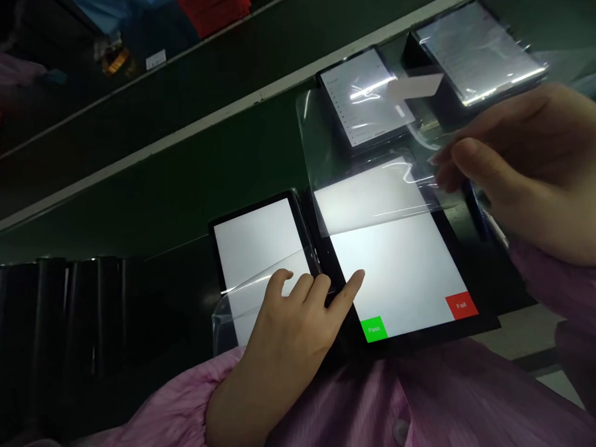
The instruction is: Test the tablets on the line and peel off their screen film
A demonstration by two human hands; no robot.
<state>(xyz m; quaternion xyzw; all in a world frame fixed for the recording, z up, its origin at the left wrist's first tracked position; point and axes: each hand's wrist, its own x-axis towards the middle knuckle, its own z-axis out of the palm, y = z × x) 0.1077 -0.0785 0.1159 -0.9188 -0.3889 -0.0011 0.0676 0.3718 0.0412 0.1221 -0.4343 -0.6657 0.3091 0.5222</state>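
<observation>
A lit tablet (395, 267) with a white screen lies in front of me, showing a green "Pass" box (374, 329) and a red "Fail" box (461, 305). My left hand (298, 316) is palm down between this tablet and a smaller one (258, 239) to its left. Its index finger stretches over the big screen's left edge; the other visible fingers are bent, and the thumb is hidden. A clear plastic film (344, 208) covers the upper part of the big tablet. My right hand (526, 174), slightly blurred, pinches the film's right side between thumb and fingers.
Two more lit tablets, one near (363, 102) and one farther right (479, 53), lie at the back. Another clear film (261, 279) overlaps the left tablet. A pale rail (209, 118) crosses behind the dark green surface. Dark rollers (84, 310) stand at the left.
</observation>
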